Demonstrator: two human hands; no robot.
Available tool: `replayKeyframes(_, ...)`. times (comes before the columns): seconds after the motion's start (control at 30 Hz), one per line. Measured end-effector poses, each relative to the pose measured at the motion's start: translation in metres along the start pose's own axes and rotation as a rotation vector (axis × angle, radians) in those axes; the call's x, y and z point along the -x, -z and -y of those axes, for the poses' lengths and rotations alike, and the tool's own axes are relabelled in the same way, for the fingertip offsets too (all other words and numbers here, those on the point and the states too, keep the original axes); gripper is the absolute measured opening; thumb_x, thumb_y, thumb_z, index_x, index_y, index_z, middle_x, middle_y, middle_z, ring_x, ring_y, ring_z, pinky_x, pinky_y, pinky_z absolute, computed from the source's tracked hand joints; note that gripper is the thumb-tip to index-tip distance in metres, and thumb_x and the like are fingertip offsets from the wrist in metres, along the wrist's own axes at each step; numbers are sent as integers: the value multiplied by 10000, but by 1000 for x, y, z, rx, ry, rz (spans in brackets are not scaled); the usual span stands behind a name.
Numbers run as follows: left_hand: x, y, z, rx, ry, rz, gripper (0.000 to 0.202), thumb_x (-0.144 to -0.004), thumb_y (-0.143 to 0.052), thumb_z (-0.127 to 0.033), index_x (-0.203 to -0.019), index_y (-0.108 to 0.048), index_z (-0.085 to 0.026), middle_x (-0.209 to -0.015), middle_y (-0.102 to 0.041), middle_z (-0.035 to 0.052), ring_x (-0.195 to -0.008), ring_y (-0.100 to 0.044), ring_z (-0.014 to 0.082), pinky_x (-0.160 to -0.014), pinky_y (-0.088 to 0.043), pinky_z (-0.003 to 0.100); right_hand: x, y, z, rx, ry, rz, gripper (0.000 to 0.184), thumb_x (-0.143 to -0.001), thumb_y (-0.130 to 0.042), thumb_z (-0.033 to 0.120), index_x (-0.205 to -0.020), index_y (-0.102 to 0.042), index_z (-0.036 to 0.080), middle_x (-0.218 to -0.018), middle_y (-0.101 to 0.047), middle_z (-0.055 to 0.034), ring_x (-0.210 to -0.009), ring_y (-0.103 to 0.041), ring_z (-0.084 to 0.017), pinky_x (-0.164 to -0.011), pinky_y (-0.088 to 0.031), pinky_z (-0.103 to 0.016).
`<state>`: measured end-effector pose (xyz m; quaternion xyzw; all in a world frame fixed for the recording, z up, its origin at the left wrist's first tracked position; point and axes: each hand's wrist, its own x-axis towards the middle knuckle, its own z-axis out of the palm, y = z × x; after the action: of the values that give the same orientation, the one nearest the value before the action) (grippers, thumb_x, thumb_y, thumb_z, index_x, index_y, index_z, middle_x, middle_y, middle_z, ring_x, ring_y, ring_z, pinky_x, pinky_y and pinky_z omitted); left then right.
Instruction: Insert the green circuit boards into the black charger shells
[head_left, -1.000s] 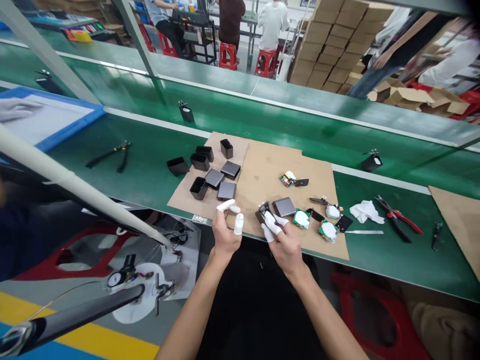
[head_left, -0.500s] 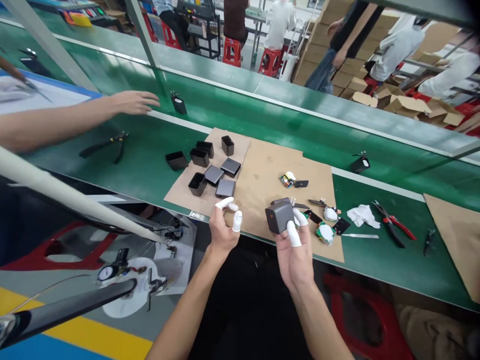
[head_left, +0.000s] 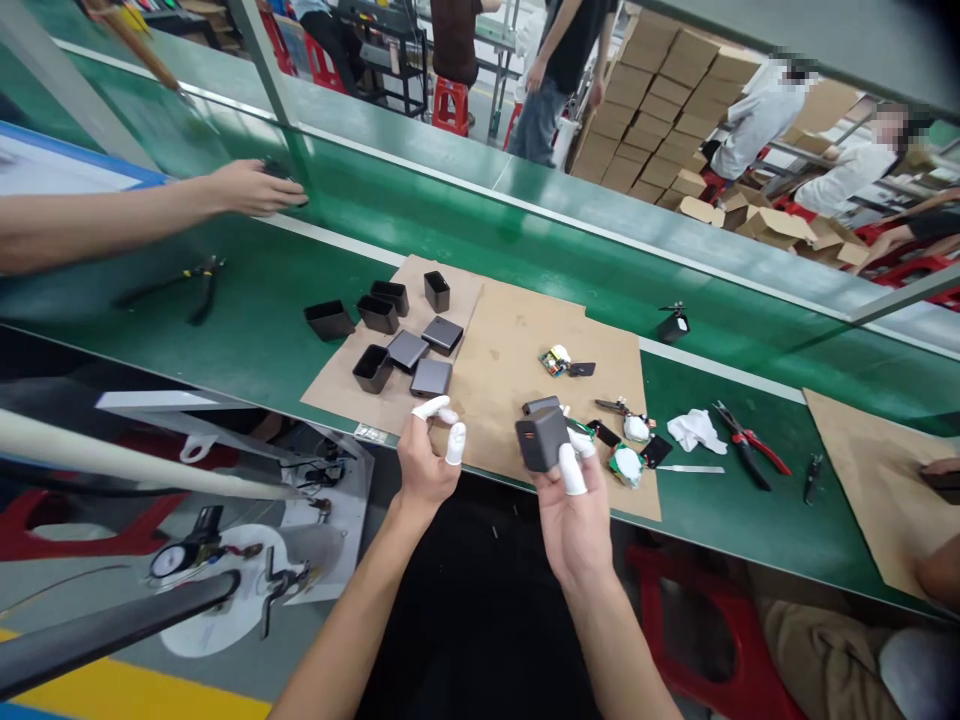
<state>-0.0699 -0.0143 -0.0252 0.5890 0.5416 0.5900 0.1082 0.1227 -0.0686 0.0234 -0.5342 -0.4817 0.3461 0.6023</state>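
Observation:
My right hand [head_left: 576, 515] holds a dark grey charger [head_left: 541, 440] above the table's front edge. An orange-lined port shows on its near face, and white finger cots cover the fingertips around it. To the left, my left hand [head_left: 429, 465] is raised with thumb and fingers apart, nothing between them, also in white finger cots. Just beyond it, grey charger shells [head_left: 431, 378] and open black cases [head_left: 373, 368] stand or lie on brown cardboard [head_left: 495, 345]. Circuit boards with white pads [head_left: 627, 464] lie close to the right hand.
Pliers with red and black handles [head_left: 750, 445], a white cloth [head_left: 696, 430] and a thin metal strip [head_left: 690, 469] lie on the right. Another charger [head_left: 673, 325] rests on the green belt. At left, a co-worker's hand [head_left: 255, 188] reaches over near black cutters [head_left: 202, 285].
The view has shifted slightly, moving the scene left. At left, the co-worker's hand has closed on the dark unit from the belt. My hands keep nearly the same pose.

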Motion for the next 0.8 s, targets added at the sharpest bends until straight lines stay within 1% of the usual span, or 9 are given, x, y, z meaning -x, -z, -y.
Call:
replayKeyframes(0.07, -1, 1, -1, 2, -11, 1, 326, -1043, -635, -336, -1334, -629, -189, -989, -726, 64, -902, -729, 221, -900, -607, 397, -3, -3, -9, 168, 140, -39, 477, -1079, -672, 417, -1528, -619, 266, -1436, -734, -157, -1248, -778, -287, -1065, -682, -518)
replayKeyframes(0.13, -1, 1, -1, 2, -21, 2, 324, -1043, -638, -329, -1336, -628, -192, -986, -722, 63, -904, -725, 223, -896, -604, 396, -5, -4, -18, 245, 206, -8, 483, -1015, -768, 369, -1472, -680, 243, -1401, -747, -162, -1230, -779, -305, -1103, -657, -542)
replayKeyframes(0.17, -1, 2, -1, 0, -25, 3, 323, -1043, -639, -328, -1335, -628, -193, -986, -720, 63, -907, -723, 224, -897, -602, 398, -7, -5, -21, 283, 238, 18, 463, -1001, -783, 344, -1444, -707, 235, -1365, -765, -161, -1210, -784, -312, -1101, -655, -551)
replayKeyframes(0.27, -1, 2, 0, -8, -32, 5, 320, -1041, -643, -334, -1330, -630, -196, -991, -715, 62, -906, -718, 226, -899, -601, 401, -8, -7, -28, 378, 346, 57, 417, -999, -778, 270, -1413, -737, 239, -1297, -799, -151, -1195, -785, -314, -1081, -666, -549)
replayKeyframes(0.43, 0, 3, 0, -19, -22, 23, 309, -1051, -627, -332, -1329, -633, -197, -999, -713, 67, -923, -721, 231, -901, -599, 400, -9, -8, -30, 452, 491, 75, 396, -1020, -737, 173, -1408, -741, 255, -1337, -785, -148, -1222, -788, -286, -1070, -685, -480)
replayKeyframes(0.53, 0, 4, 1, -25, -16, 31, 311, -1050, -628, -336, -1327, -635, -195, -1002, -718, 72, -926, -720, 234, -897, -598, 401, -11, -7, -30, 482, 541, 99, 424, -1019, -732, 148, -1427, -731, 265, -1344, -778, -145, -1243, -786, -281, -1072, -692, -463)
replayKeyframes(0.67, 0, 4, 2, -35, -16, 34, 317, -1049, -624, -344, -1327, -644, -191, -1018, -728, 78, -935, -731, 240, -914, -602, 409, -13, -7, -31, 519, 586, 102, 507, -1022, -725, 137, -1503, -684, 293, -1417, -750, -148, -1297, -769, -297, -1104, -681, -482)
replayKeyframes(0.8, -3, 4, 3, -49, -36, 15, 318, -1046, -623, -342, -1322, -653, -187, -1018, -738, 80, -913, -737, 242, -898, -599, 407, -15, -9, -27, 550, 627, 114, 489, -1027, -709, 115, -1473, -716, 315, -1430, -748, -139, -1246, -800, -290, -1053, -708, -429)
